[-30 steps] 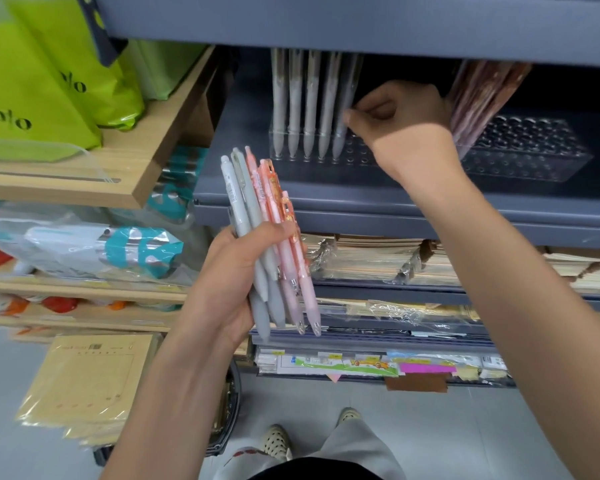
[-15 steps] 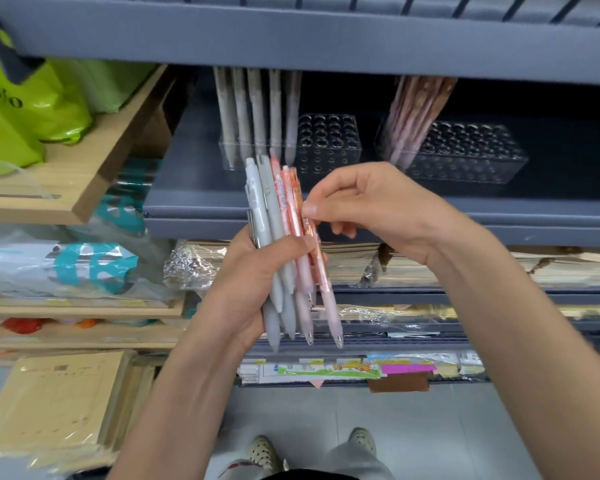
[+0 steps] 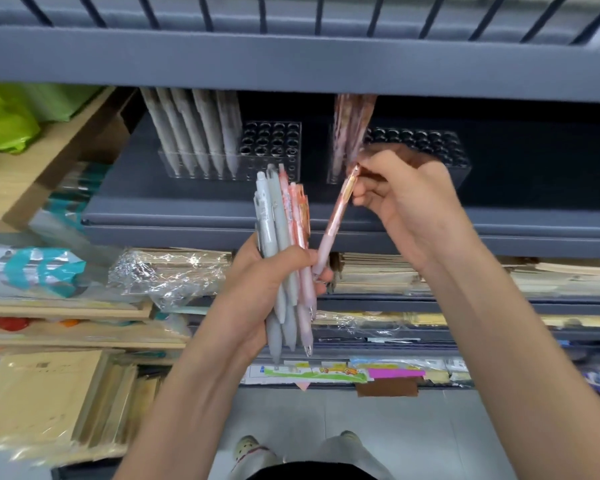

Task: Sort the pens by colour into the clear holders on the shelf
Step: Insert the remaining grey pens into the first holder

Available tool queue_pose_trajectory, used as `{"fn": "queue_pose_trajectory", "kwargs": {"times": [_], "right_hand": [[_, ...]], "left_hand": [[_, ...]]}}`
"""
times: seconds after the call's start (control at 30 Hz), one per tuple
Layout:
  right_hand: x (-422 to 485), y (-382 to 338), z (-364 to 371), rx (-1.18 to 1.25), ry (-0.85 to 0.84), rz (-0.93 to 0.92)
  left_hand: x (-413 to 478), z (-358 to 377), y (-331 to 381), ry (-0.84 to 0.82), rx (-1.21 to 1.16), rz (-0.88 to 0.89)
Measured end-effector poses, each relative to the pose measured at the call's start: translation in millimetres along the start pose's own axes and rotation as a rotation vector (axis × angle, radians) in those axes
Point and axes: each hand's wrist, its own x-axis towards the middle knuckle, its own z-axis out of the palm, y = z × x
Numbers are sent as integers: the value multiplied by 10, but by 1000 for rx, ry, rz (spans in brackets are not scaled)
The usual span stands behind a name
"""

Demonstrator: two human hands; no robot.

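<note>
left hand: grips mixed bundle of grey and pink plastic pens, tips down
right hand: pinches top of single pink patterned pen, tilted, tip touching the left-hand fingers
clear plastic holders: on grey shelf, grey pens left, pink right

Stationery shop. Grey metal shelving at centre carries clear pen holders, shrink-wrapped notebook stacks and shelf-edge labels; packaged envelopes lie lower left, green bags sit upper left.
</note>
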Motion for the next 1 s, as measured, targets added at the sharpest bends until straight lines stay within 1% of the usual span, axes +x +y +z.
{"fn": "queue_pose_trajectory", "kwargs": {"times": [0.07,0.17,0.3,0.37,0.43,0.53,0.6,0.67,0.7,0.77,0.87,0.93,1.0], "right_hand": [[-34,3,-52,5,4,-28],[-83,19,-118,-18,-48,-13],[-164,51,-258,-239,-218,63],[-183,23,-336,-313,-248,46],[-152,-50,-404,-288,-197,-27],[30,-201,-520,-187,66,-211],[262,-295,-607,-165,197,-304],[499,-339,-630,-108,245,-298],[591,-329,-620,-121,246,-293],[700,-281,-593,-315,242,-333],[783,-222,-522,-612,188,-402],[840,-229,-479,-777,177,-433],[914,-224,-447,-936,123,-477]], "left_hand": [[-10,81,-34,-1,-2,8],[-20,183,-54,18,-10,21],[-11,255,-54,38,-1,43],[-5,281,-57,44,-17,40],[9,294,-69,52,-42,33],[19,286,-85,46,-65,15],[21,274,-94,44,-80,6],[22,267,-97,55,-105,-3],[19,266,-99,61,-113,-3],[17,254,-106,67,-119,2],[21,230,-108,68,-120,11],[27,223,-114,77,-121,17],[33,215,-128,89,-120,16]]}}
